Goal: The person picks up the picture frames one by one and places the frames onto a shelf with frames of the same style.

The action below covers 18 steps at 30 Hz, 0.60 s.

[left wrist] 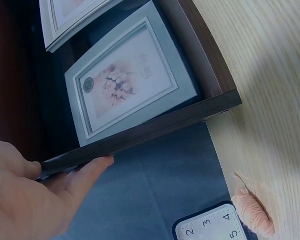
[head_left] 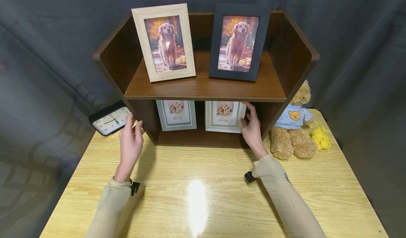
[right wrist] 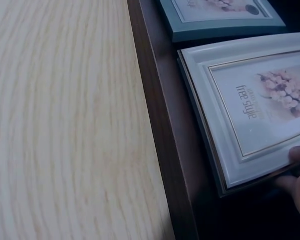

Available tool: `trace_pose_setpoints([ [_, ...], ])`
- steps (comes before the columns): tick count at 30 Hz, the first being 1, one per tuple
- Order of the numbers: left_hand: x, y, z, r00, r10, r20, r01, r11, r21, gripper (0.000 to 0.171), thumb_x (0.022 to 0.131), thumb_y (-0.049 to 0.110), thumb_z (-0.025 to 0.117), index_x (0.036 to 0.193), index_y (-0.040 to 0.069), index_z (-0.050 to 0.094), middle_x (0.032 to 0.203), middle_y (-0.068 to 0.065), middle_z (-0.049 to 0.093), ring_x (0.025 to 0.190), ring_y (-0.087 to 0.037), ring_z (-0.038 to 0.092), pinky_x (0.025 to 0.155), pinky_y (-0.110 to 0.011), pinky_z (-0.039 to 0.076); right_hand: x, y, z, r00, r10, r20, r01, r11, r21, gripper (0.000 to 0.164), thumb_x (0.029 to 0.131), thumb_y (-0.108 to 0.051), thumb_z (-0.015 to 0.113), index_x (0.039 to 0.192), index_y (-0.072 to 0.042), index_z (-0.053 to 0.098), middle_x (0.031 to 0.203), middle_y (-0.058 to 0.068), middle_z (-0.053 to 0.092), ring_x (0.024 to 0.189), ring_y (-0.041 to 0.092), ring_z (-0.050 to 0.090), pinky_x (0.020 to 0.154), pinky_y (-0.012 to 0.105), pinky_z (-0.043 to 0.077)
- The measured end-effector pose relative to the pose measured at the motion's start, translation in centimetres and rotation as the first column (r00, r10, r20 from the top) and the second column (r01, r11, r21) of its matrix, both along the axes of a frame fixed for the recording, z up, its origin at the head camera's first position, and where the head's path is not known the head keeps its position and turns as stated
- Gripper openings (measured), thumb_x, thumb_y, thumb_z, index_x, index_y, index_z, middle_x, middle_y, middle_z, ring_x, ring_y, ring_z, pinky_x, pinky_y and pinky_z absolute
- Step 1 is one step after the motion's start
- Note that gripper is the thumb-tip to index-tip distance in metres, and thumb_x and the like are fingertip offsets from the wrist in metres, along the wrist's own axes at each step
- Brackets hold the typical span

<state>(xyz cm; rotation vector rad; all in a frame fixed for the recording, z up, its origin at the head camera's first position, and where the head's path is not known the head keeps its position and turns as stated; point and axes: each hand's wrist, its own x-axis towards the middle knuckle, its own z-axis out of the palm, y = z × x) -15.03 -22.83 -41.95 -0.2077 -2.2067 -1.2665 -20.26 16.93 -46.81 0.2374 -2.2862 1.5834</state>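
Note:
My right hand (head_left: pixel 253 127) pinches the right edge of a white picture frame (right wrist: pixel 229 125) with thin gold lines. The frame leans on the lower level of a brown two-tier shelf (head_left: pixel 206 94). In the right wrist view only the fingertips show, at the frame's edge. My left hand (head_left: pixel 131 143) grips the shelf's left side panel (left wrist: pixel 164 122), with the thumb and fingers on opposite faces. Left of the white frame, a grey-green picture frame (head_left: pixel 179 127) stands on the same level. The shelf board hides the tops of both lower frames in the head view.
On the upper level stand a cream frame (head_left: pixel 190 55) and a black frame (head_left: pixel 214 51), both with dog pictures. A clock (head_left: pixel 111 120) and pink yarn (left wrist: pixel 252 212) lie left of the shelf. A teddy bear (head_left: pixel 291 116) and yellow yarn (head_left: pixel 321 137) sit to the right.

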Motion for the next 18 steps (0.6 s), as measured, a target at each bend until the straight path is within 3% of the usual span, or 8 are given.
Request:
trace_pose_setpoints([
  [4,-0.03,0.15,0.04,1.000,-0.004,0.000,0.004,1.000,-0.010,0.042,0.109,-0.009,0.050,0.151,-0.005,0.051,0.144,-0.026,0.062,0.131,-0.036,0.061,0.087,-0.011,0.056,0.00,0.16,-0.19,1.000,0.002,-0.001,-0.002,1.000,-0.019,0.064,0.103,0.021,0.045,0.158,-0.012,0.043,0.172,0.015,0.026,0.151,0.049,0.034,0.106,0.062,0.048],
  [7,-0.04,0.25,0.14,1.000,-0.003,-0.002,0.003,1.000,-0.018,0.042,0.109,-0.009,0.050,0.151,-0.005,0.051,0.144,-0.026,0.062,0.132,-0.036,0.060,0.087,-0.017,0.059,-0.03,0.24,-0.29,1.000,0.007,-0.003,-0.007,0.999,-0.032,0.062,0.104,0.021,0.044,0.158,-0.010,0.042,0.172,0.016,0.024,0.154,0.046,0.029,0.120,0.066,0.035],
  [9,-0.05,0.26,0.14,1.000,0.001,-0.002,-0.001,1.000,-0.022,0.042,0.109,-0.009,0.050,0.150,-0.005,0.051,0.145,-0.025,0.062,0.132,-0.035,0.060,0.087,-0.021,0.060,-0.03,0.27,-0.34,1.000,0.012,-0.005,-0.012,0.999,-0.040,0.062,0.104,0.020,0.044,0.158,-0.010,0.042,0.172,0.014,0.024,0.155,0.044,0.029,0.118,0.063,0.038],
  [11,-0.07,0.24,0.10,1.000,0.001,0.001,-0.001,1.000,-0.018,0.042,0.109,-0.009,0.050,0.150,-0.004,0.052,0.145,-0.025,0.062,0.131,-0.036,0.060,0.088,-0.022,0.060,0.00,0.31,-0.41,1.000,0.017,0.001,-0.017,0.999,-0.049,0.062,0.105,0.019,0.043,0.159,-0.012,0.042,0.173,0.012,0.024,0.153,0.044,0.031,0.104,0.061,0.047],
  [12,-0.08,0.23,0.05,1.000,0.001,0.002,-0.001,1.000,-0.016,0.042,0.109,-0.009,0.050,0.150,-0.004,0.053,0.146,-0.025,0.062,0.131,-0.037,0.061,0.088,-0.024,0.061,0.03,0.34,-0.44,1.000,0.018,0.001,-0.018,0.999,-0.049,0.062,0.106,0.018,0.044,0.160,-0.012,0.041,0.173,0.012,0.024,0.153,0.045,0.032,0.104,0.061,0.047],
  [14,-0.12,0.21,-0.01,1.000,-0.003,0.002,0.004,1.000,-0.006,0.041,0.109,-0.009,0.050,0.150,-0.003,0.053,0.146,-0.025,0.062,0.129,-0.038,0.061,0.087,-0.018,0.059,0.13,0.45,-0.46,1.000,0.019,-0.007,-0.019,0.999,-0.048,0.061,0.106,0.014,0.047,0.160,-0.015,0.042,0.173,0.010,0.026,0.152,0.044,0.034,0.103,0.060,0.047],
  [16,-0.14,0.17,-0.03,1.000,-0.007,0.005,0.007,1.000,-0.003,0.041,0.109,-0.009,0.050,0.150,-0.003,0.054,0.146,-0.024,0.062,0.129,-0.039,0.061,0.088,-0.019,0.059,0.31,0.45,-0.39,0.999,0.016,-0.029,-0.017,0.999,-0.033,0.060,0.107,0.012,0.050,0.161,-0.014,0.043,0.172,0.010,0.027,0.153,0.042,0.034,0.110,0.062,0.045],
  [18,-0.13,0.09,-0.02,1.000,-0.012,0.012,0.012,1.000,-0.002,0.041,0.109,-0.009,0.050,0.150,-0.003,0.053,0.146,-0.024,0.062,0.130,-0.038,0.061,0.090,-0.024,0.060,0.68,0.40,-0.25,0.998,0.006,-0.069,-0.005,1.000,0.016,0.061,0.105,0.010,0.053,0.161,-0.013,0.043,0.173,0.011,0.027,0.155,0.038,0.031,0.123,0.062,0.034],
])
